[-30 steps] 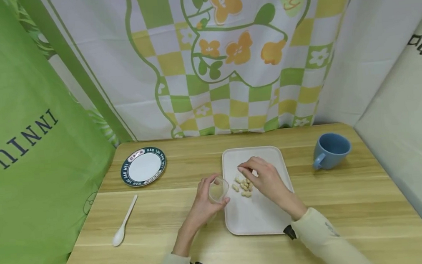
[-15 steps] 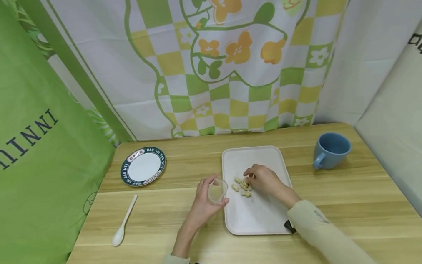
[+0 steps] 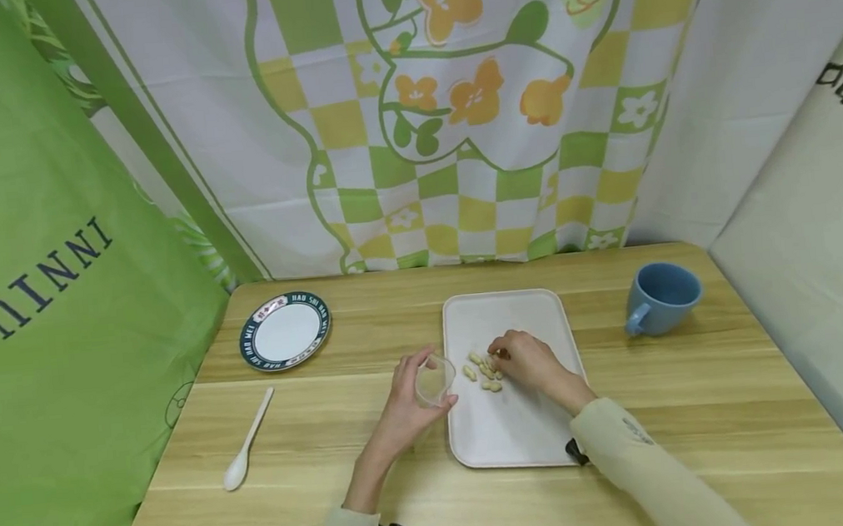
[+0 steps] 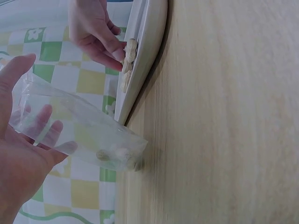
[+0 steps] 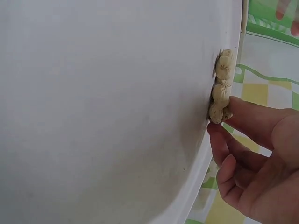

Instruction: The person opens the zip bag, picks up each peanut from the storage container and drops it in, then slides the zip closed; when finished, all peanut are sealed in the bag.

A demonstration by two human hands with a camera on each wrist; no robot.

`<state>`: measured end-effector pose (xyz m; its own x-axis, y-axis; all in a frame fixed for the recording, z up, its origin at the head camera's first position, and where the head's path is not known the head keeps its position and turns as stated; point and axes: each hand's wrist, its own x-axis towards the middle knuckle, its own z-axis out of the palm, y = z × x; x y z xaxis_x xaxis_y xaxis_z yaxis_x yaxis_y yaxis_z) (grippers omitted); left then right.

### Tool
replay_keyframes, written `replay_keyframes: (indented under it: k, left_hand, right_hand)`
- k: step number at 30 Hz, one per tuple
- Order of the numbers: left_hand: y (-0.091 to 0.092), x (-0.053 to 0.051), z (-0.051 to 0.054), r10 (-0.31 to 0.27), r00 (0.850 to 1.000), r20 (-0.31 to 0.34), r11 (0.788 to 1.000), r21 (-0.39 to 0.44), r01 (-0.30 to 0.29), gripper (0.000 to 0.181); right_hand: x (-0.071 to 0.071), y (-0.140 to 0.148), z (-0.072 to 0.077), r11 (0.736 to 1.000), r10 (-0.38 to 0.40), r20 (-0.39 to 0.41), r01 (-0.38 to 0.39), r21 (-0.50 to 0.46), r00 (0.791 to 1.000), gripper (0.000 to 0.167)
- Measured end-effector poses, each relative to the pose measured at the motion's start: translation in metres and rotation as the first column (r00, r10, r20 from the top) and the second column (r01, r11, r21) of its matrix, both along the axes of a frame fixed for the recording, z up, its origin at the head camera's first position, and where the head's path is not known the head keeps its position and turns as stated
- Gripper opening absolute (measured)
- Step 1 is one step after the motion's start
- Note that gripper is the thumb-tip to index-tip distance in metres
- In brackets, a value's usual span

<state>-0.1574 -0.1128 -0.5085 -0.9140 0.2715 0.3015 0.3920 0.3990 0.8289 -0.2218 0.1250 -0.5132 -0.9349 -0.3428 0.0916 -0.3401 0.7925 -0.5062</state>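
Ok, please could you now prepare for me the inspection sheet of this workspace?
Surface: wood-grain table; pale tray on it.
Job's things: peanuts on the tray; more peanuts inside a clear container.
Clutter: plate and white spoon left, blue mug right.
Left hand: holds the clear container.
Right hand: pinches one peanut at the tray.
Cables: nothing seen.
Surroundings: patterned curtain behind; green cloth left, whitish cloth right.
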Motion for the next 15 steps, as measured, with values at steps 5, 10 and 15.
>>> replay_keyframes:
  k: [5, 10, 15]
  left_hand:
    - [0.0007, -0.0003, 0.0010, -0.004, 1.000, 0.002, 1.000, -0.004, 0.004, 0.077]
    - [0.0008, -0.0013, 0.0008, -0.007, 1.000, -0.005, 1.000, -0.007, 0.007, 0.077]
    - [0.0008, -0.0020, 0.0002, -0.007, 1.000, 0.006, 1.000, -0.004, 0.007, 0.077]
  right_hand:
    - [0.0007, 0.0022, 0.0003, 1.000, 0.016, -0.035, -0.016, -0.007, 0.999, 0.015]
    - [0.0019, 0.0036, 0.0016, 1.000, -0.003, -0.074, 0.001, -0.028, 0.997, 0.011]
    - [0.0043, 0.0043, 0.0051, 0.997, -0.037, -0.108, 0.030, -0.070, 0.993, 0.008]
